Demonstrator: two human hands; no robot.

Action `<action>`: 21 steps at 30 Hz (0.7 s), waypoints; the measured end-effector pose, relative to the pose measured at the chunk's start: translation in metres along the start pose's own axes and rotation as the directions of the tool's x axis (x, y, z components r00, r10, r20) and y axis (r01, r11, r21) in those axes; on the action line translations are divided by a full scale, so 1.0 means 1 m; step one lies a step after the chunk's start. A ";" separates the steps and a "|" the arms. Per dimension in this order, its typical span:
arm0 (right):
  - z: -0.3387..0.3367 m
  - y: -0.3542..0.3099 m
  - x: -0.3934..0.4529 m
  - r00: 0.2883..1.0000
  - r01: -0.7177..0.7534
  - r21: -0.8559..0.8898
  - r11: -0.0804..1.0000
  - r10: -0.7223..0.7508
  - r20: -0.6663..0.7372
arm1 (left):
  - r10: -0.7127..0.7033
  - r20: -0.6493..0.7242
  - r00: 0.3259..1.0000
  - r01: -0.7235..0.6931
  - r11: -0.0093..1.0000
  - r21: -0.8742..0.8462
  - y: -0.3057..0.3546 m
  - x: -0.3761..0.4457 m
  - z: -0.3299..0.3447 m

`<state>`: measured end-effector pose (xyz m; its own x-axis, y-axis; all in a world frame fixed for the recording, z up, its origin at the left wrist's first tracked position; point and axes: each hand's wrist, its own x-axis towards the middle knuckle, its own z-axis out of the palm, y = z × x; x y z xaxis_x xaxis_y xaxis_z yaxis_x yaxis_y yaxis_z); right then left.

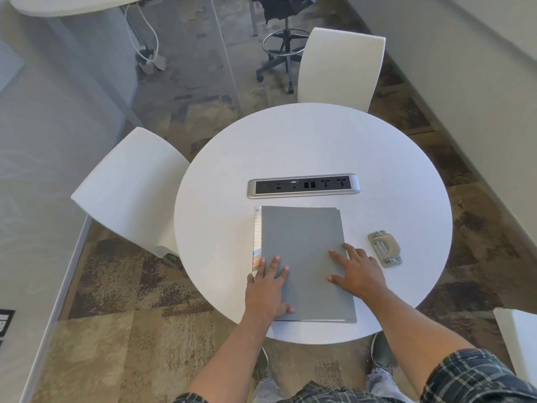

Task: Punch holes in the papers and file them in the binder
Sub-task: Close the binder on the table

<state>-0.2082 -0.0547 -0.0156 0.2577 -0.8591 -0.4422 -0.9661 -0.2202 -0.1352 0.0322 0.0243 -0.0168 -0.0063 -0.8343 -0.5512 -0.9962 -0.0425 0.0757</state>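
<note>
White chairs (133,187), patterned carpet (139,301)

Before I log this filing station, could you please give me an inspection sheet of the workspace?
Surface: round white table, mostly bare.
Job's things: grey binder closed, flat; hole punch to its right, apart.
Clutter: nothing seen.
Hands: left hand flat on the binder's near left part; right hand flat on its right edge.
Cables: white cable hanging under the far desk.
Surroundings: socket strip in table; white chairs; carpet.
</note>
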 end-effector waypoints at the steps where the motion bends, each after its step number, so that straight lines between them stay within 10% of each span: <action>1: 0.001 0.001 0.000 1.000 0.004 -0.010 1.000 -0.004 -0.003 | -0.003 0.005 1.000 0.003 1.000 -0.002 0.001 0.000 0.000; 6: 0.002 0.008 0.003 0.997 -0.023 -0.079 0.997 0.017 -0.080 | -0.011 0.028 1.000 0.010 1.000 0.016 0.005 0.001 -0.001; 10: -0.002 0.027 0.006 0.905 -0.286 0.142 0.948 0.316 -0.285 | -0.016 0.048 0.999 0.015 0.999 0.035 0.009 0.001 -0.003; 21: -0.006 0.054 0.011 0.896 -0.382 0.318 0.868 0.432 -0.102 | -0.020 0.036 0.999 0.019 1.000 0.024 0.011 0.000 0.000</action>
<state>-0.2573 -0.0783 -0.0227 -0.1884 -0.9122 -0.3638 -0.9307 0.2841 -0.2303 0.0208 0.0234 -0.0162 0.0104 -0.8133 -0.5818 -0.9980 -0.0448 0.0449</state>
